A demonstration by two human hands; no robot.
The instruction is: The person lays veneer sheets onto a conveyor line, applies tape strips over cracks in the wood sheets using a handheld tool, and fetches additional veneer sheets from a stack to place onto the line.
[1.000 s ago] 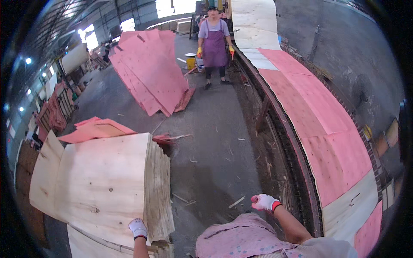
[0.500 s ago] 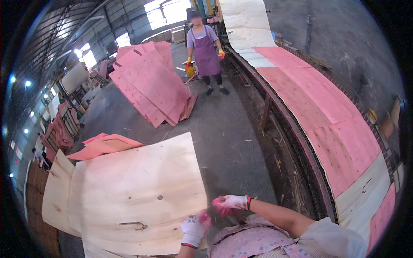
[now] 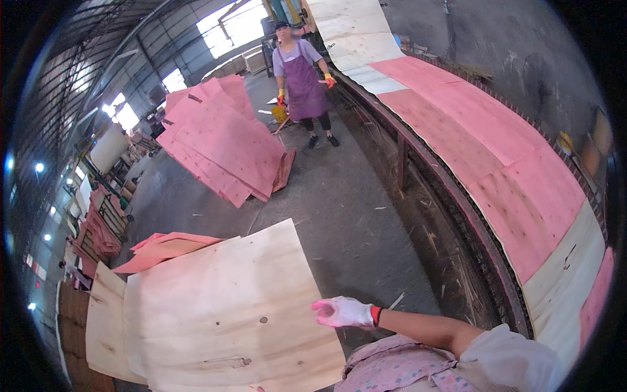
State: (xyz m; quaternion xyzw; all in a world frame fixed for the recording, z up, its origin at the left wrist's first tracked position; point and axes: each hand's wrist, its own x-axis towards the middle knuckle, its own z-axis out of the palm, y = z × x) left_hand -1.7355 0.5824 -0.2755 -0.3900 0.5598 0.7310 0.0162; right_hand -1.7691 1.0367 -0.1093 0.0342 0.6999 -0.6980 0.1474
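Observation:
My right hand [image 3: 344, 312], in a white work glove stained pink at the fingers with a red cuff, hovers over the right edge of a stack of pale wood veneer sheets [image 3: 196, 307]. Its fingers are loosely curved and apart, with nothing visible between them. The top sheet is cream with knots and a dark crack near its lower middle. My left hand is out of view. Beyond the stack's far edge lie folded pink sheets [image 3: 171, 249].
At right, a long conveyor [image 3: 457, 196] carries pink sheets [image 3: 503, 157] and pale veneer. A pile of pink sheets [image 3: 222, 140] stands ahead. A person [image 3: 304, 81] in a purple apron and gloves stands beyond it, near a yellow bucket [image 3: 279, 114]. Wood scraps litter the floor.
My hands, close together over the stack's right edge before, have parted. The left has dropped out of view; the right stays near the edge. The view has shifted, and the person has turned slightly.

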